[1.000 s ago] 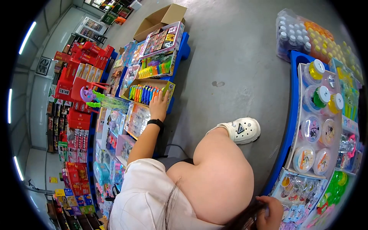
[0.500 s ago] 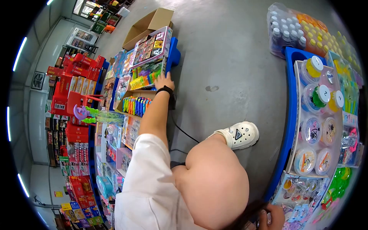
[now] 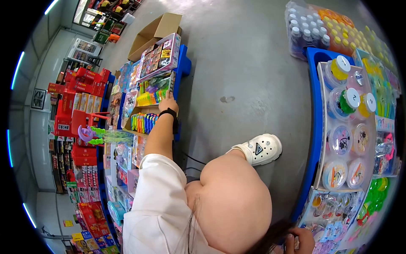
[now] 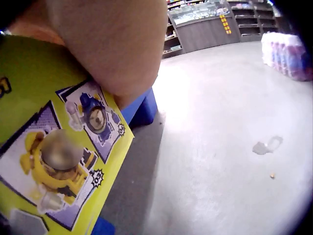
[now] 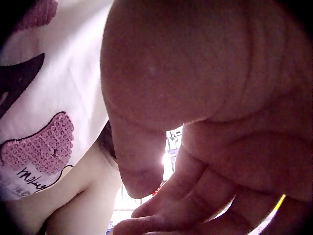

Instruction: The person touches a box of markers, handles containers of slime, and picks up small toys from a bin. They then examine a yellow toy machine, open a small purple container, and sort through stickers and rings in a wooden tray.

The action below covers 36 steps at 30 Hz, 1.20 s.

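Observation:
My left hand (image 3: 168, 103), with a black wristband, reaches to the outer end of two display boxes on the left stand. One box holds a row of bright yellow and orange pieces (image 3: 152, 97). Beside it, nearer me, a box holds blue, green and orange toys (image 3: 144, 122). The left wrist view has the hand's base (image 4: 107, 44) against a yellow-green box wall (image 4: 115, 181) printed with toy robots; its fingertips are hidden, so I cannot tell how they close. My right hand (image 3: 301, 242) hangs by my knee, fingers loosely bent (image 5: 181, 196), holding nothing visible.
A tray of small picture boxes (image 3: 158, 57) and an open carton (image 3: 154, 36) stand farther along the left stand. To the right, a blue-edged stand (image 3: 315, 127) bears lidded tubs (image 3: 339, 139) and shrink-wrapped bottles (image 3: 308, 31). Grey floor (image 3: 237, 63) runs between the stands.
My left hand has left the multicoloured toys, passed with spread fingers outside the yellow pieces, and come to the boxes' end. The head view has shifted, moving the stands left. My right hand barely changes.

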Available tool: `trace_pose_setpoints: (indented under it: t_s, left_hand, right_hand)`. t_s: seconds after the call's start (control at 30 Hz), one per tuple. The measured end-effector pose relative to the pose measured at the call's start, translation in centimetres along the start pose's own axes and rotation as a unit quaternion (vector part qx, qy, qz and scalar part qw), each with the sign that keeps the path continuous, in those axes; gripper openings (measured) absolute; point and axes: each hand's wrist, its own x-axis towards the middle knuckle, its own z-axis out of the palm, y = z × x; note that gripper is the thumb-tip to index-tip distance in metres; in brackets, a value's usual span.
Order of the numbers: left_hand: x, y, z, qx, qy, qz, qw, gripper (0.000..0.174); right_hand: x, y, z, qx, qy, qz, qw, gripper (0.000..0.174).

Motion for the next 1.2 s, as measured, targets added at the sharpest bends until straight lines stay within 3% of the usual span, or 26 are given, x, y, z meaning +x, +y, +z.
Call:
trace_pose_setpoints:
  t_s: [0.43,0.47,0.53,0.57,0.63,0.7,0.73,0.8,0.83,0.93,1.0,1.07,1.1,1.2]
  left_hand:
    - [-1.0,-0.4,0.4,0.003,0.082,0.045,0.996,0.055]
    - [-1.0,-0.4,0.1,-0.006,0.054,0.035,0.998,0.054]
    - [-1.3,-0.3,-0.2,0.024,0.037,0.05,0.998,0.055]
    - [-2.9,0.6,-2.8,0.121,0.018,0.085,0.989,0.054]
    - [-4.0,1.4,-2.8,0.111,0.141,0.167,0.969,0.05]
    - [-7.7,5.9,-10.2,0.03,0.213,0.263,0.94,0.043]
    - [-8.8,8.1,-13.6,0.0,0.24,0.308,0.921,0.036]
    - [-10.0,13.5,-19.8,-0.134,0.192,0.368,0.9,0.025]
    - [-12.7,17.4,-24.3,-0.177,0.121,0.329,0.92,0.022]
    - [-16.2,24.4,-30.3,-0.329,0.1,0.491,0.8,0.018]
    - [-16.6,27.0,-32.5,-0.343,0.041,0.651,0.676,0.017]
    - [-17.8,31.2,-33.2,-0.308,0.013,0.809,0.501,0.031]
    - [-19.1,33.3,-33.0,-0.284,0.015,0.847,0.45,0.038]
    - [-22.6,38.0,-31.0,-0.213,0.049,0.931,0.294,0.061]
  right_hand:
    - [-0.8,0.6,0.4,0.002,0.034,0.038,0.999,0.017]
    - [-0.9,0.7,0.4,0.002,0.036,0.046,0.998,0.017]
    - [-0.8,0.8,0.2,-0.003,0.044,0.054,0.998,0.016]
    - [-0.8,1.0,0.0,-0.009,0.05,0.055,0.997,0.016]
    - [-0.6,2.3,-0.4,0.001,0.068,0.055,0.996,0.014]
    - [-0.7,3.0,0.4,0.027,0.12,0.061,0.99,0.012]
    - [-1.0,3.5,0.7,0.021,0.14,0.066,0.988,0.02]
    - [-2.0,3.2,1.8,-0.004,0.202,0.116,0.973,0.01]
    - [-2.7,3.5,2.1,-0.008,0.222,0.135,0.966,0.011]
    - [-4.1,3.8,2.4,-0.005,0.269,0.172,0.948,0.015]
    - [-4.2,0.9,3.1,0.018,0.302,0.224,0.926,0.017]
    - [-2.6,0.1,3.9,0.012,0.373,0.233,0.898,0.024]
    - [-1.6,0.0,4.4,0.009,0.405,0.235,0.884,0.027]
    - [2.8,1.5,6.2,0.041,0.483,0.222,0.846,0.059]
